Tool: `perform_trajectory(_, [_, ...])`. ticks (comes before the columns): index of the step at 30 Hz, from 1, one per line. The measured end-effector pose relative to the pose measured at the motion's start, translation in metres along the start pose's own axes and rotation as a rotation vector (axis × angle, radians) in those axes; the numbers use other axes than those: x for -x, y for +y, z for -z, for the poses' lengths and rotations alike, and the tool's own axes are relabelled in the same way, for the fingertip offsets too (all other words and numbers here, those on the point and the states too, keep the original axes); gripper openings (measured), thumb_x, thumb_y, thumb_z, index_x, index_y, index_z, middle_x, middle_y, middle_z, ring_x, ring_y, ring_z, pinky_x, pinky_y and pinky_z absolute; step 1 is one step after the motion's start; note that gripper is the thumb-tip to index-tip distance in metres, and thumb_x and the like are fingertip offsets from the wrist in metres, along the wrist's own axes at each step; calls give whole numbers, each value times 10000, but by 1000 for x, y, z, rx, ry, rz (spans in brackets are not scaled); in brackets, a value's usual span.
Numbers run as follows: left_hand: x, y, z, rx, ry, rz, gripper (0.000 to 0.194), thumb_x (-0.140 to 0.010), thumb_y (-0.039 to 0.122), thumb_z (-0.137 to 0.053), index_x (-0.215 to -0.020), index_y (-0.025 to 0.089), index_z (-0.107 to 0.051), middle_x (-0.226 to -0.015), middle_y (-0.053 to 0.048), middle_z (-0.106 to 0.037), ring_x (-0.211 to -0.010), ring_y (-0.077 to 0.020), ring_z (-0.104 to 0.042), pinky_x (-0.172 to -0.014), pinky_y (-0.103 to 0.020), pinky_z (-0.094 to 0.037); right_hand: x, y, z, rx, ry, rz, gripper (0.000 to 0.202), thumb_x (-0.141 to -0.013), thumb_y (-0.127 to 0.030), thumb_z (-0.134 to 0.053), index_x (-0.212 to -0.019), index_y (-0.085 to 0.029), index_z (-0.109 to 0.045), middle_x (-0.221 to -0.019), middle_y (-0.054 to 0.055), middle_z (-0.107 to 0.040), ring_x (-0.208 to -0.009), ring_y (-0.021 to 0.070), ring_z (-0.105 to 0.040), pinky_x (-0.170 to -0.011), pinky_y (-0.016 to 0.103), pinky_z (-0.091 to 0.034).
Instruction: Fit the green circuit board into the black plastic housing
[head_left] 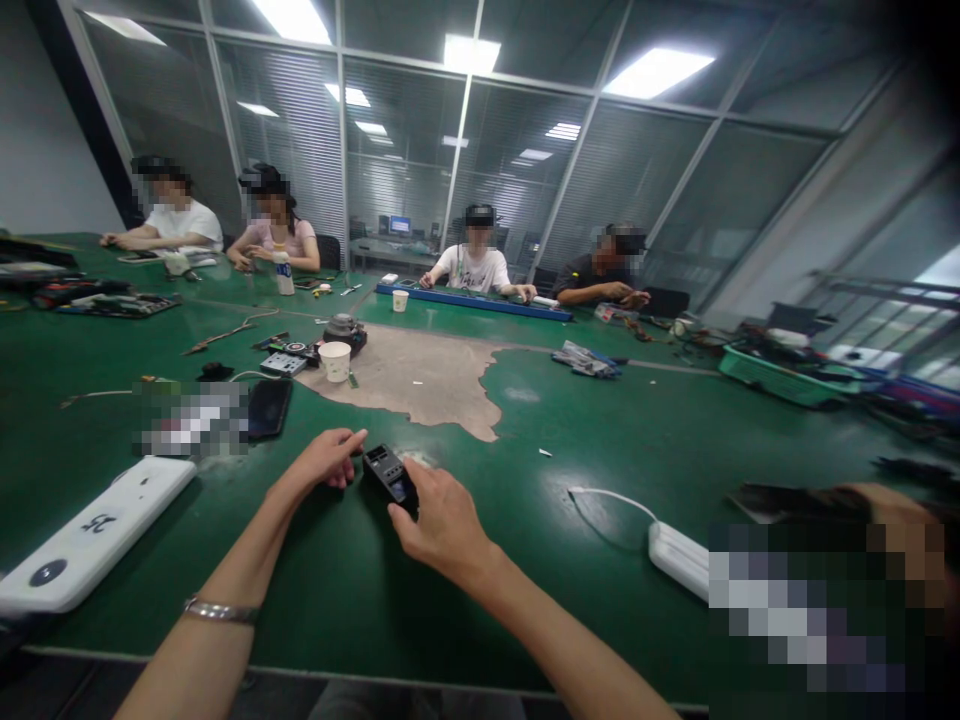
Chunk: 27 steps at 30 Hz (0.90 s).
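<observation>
Your right hand (446,512) grips the black box (384,466), which looks to be in one piece; your left hand (330,460), loosely curled, seems empty beside it.

Paper cup (335,362) and green basket (780,382)

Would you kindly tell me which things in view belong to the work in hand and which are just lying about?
In use:
- small black device, gripped by the right hand
- left hand, close beside it

Apparently just lying about:
- long white device at left
- dark flat slab
- nearer paper cup
- green basket
</observation>
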<state>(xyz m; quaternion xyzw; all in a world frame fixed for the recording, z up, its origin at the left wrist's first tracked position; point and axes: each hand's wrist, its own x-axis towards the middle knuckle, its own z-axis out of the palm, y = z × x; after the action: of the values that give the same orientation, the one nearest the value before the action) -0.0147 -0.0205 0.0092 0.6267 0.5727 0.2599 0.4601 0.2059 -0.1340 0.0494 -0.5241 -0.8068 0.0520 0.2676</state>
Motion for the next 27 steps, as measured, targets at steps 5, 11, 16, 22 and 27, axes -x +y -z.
perform_trajectory(5, [-3, -2, 0, -15, 2, 14, 677, -776, 778, -398, -975, 150, -553, -518, -17, -618, -391, -161, -581, -377, -215, -360, 4, 7, -11, -52, 38, -36, 568, -781, -434, -655, -1274, -186, -523, -1091, 124, -654, -1002, 278, -607, -883, 402, -480])
perform_trajectory(11, [0, 3, -2, -12, 10, 27, 680, -763, 780, -415, -979, 152, -561, -511, -8, -616, -384, -156, -575, -387, -221, -361, 9, 15, -21, -156, 84, -46, 652, -776, -446, -656, -1325, -133, -496, -1176, 151, -629, -1069, 289, -588, -936, 428, -469])
perform_trajectory(16, [0, 4, -1, -34, -4, 49, 670, -746, 798, -412, -942, 170, -540, -513, -4, -617, -383, -164, -576, -373, -221, -360, 5, 13, -17, -234, 165, -49, 494, -826, -362, -604, -1272, -157, -553, -1082, 115, -669, -981, 260, -621, -901, 409, -496])
perform_trajectory(22, [2, 6, -1, -27, -25, 31, 649, -763, 780, -416, -952, 171, -534, -531, -3, -619, -401, -157, -584, -371, -203, -349, -4, 15, 0, -391, 335, -74, 524, -850, -376, -596, -1328, -179, -511, -1153, 105, -644, -993, 226, -625, -902, 368, -508])
perform_trajectory(27, [5, 12, -2, -19, -7, 58, 671, -764, 781, -416, -973, 155, -538, -513, 1, -602, -397, -155, -570, -376, -211, -360, -9, 40, -1, -377, 353, -187, 514, -851, -342, -592, -1332, -189, -504, -1206, 96, -631, -1046, 231, -620, -931, 379, -497])
